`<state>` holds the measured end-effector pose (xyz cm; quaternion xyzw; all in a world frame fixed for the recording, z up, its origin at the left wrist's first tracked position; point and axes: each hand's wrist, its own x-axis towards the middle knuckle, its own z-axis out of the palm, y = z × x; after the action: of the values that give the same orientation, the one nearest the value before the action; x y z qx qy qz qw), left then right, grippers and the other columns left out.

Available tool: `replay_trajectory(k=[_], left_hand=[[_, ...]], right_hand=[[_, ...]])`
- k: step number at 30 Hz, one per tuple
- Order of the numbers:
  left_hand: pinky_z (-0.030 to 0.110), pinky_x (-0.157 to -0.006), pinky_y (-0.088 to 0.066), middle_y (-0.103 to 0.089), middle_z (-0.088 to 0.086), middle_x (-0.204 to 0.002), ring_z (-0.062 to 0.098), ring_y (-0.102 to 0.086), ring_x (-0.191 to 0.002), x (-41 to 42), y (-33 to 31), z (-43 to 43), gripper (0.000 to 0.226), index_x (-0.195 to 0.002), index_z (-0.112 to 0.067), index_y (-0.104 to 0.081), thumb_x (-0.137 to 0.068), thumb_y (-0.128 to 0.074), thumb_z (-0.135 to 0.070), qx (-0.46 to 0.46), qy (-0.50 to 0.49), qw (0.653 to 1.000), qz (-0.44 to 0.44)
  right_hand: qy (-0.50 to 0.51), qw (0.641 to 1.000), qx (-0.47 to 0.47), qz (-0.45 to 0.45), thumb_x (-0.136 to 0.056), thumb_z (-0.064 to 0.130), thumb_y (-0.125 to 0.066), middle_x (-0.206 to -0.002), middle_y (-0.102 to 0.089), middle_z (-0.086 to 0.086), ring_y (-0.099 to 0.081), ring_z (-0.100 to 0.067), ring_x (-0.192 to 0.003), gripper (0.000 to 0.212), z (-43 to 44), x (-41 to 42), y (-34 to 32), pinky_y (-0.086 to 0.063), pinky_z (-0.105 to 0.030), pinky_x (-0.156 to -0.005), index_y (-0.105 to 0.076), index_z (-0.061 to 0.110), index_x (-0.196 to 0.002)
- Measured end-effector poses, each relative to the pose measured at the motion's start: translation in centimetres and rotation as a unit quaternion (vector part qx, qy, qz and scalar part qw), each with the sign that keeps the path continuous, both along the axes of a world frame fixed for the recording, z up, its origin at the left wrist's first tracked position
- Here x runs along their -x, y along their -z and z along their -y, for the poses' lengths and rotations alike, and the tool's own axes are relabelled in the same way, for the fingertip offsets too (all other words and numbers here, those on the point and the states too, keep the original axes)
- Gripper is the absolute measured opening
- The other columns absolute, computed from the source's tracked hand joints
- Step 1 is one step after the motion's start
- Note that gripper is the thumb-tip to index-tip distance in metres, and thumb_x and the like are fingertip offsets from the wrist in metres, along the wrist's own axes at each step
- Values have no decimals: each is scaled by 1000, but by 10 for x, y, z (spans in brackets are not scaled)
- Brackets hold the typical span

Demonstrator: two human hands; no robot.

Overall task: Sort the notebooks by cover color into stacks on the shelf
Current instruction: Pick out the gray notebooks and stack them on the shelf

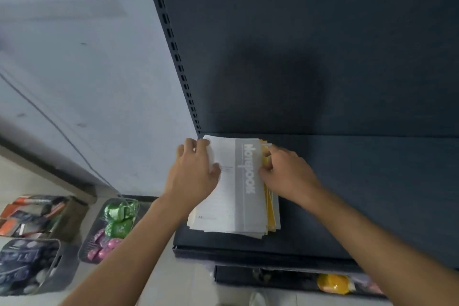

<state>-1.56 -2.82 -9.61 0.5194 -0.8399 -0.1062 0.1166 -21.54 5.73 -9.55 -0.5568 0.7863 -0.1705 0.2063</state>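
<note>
Stack (238,194) held on shelf (347,194)
Its left edge is gripped by the left hand (192,171); yellow notebooks (270,211) are pinched by the right hand (288,171).

Only one view to go on, a wide-angle head cam looking forward and down along the person's own arms at a dark shelf (360,181), close enough that the left hand (193,169), right hand (289,171) and notebook pile (238,196) sit dead centre, floor baskets (62,271) off at the lower left.
</note>
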Motion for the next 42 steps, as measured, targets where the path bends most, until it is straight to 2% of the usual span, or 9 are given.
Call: replay_trajectory(k=[5, 11, 19, 22, 25, 30, 33, 39, 42], left_hand=[[33, -74, -39, -51, 6, -121, 20, -49, -92, -5, 8, 10, 55, -137, -12, -39, -95, -60, -40, -83, -35, 996, -27], [33, -73, -38, -58, 5, -108, 21, -51, -85, -12, 8, 14, 40, -119, -10, -50, -96, -59, -41, -93, -29, 995, -30], [37, -72, -53, -63, 0, -94, 21, -61, -83, -20, -1, 22, 26, -105, -14, -55, -93, -62, -36, -165, -50, 985, -20], [37, -72, -58, -67, 0, -91, 19, -64, -80, -23, -4, 25, 18, -97, -12, -61, -91, -61, -29, -222, -51, 973, -47], [32, -65, -57, -68, 0, -92, 15, -64, -78, -25, -5, 26, 14, -96, -12, -64, -91, -57, -23, -256, -44, 962, -79], [41, -78, -59, -64, 2, -105, 18, -61, -88, -25, -8, 25, 20, -113, -11, -55, -95, -51, -20, -276, -33, 958, -71], [34, -65, -53, -60, 1, -100, 15, -58, -82, -28, -13, 25, 16, -110, -12, -51, -97, -49, -21, -241, -49, 965, -89], [26, -55, -39, -63, -6, -89, 10, -56, -75, -32, -26, 22, 6, -102, -19, -55, -97, -56, -24, -141, -48, 981, -127], [31, -64, -48, -64, -8, -95, 12, -59, -82, -30, -31, 23, 10, -107, -21, -57, -97, -57, -24, -160, -36, 973, -164]], right_hand=[[56, 997, -37, 33, -94, 35, -54, -107, -60, 1, -60, -20, -99, 36, -12, -16, 6, -53, -40, -83, -59, 17, -124], [104, 994, -39, -4, -94, 40, -53, -97, -45, 1, -53, -17, -85, 24, -19, -40, 12, -50, -35, -72, -52, 20, -81], [113, 993, -23, 22, -93, 40, -54, -96, -48, 0, -51, -19, -97, 31, -18, -57, 8, -51, -37, -75, -42, 22, -70], [121, 991, -20, 53, -92, 40, -57, -103, -50, 0, -54, -20, -99, 19, -16, -55, 8, -53, -38, -80, -58, 22, -86], [134, 988, -31, 68, -93, 39, -58, -122, -50, -1, -56, -21, -108, 40, -15, -52, 6, -52, -39, -89, -57, 21, -129], [132, 988, -41, 64, -94, 41, -57, -126, -48, -2, -57, -21, -108, 46, -16, -52, 6, -52, -39, -91, -54, 18, -134], [129, 989, -37, 68, -95, 44, -55, -131, -47, -2, -57, -21, -111, 49, -18, -52, 6, -53, -40, -92, -54, 19, -137], [127, 989, -31, 74, -97, 55, -48, -124, -53, -2, -57, -20, -108, 48, -16, -51, 2, -53, -40, -92, -59, 18, -125], [129, 986, -28, 97, -95, 65, -44, -94, -57, 2, -60, -17, -87, 48, -13, -52, -1, -52, -34, -73, -58, 19, -92]])
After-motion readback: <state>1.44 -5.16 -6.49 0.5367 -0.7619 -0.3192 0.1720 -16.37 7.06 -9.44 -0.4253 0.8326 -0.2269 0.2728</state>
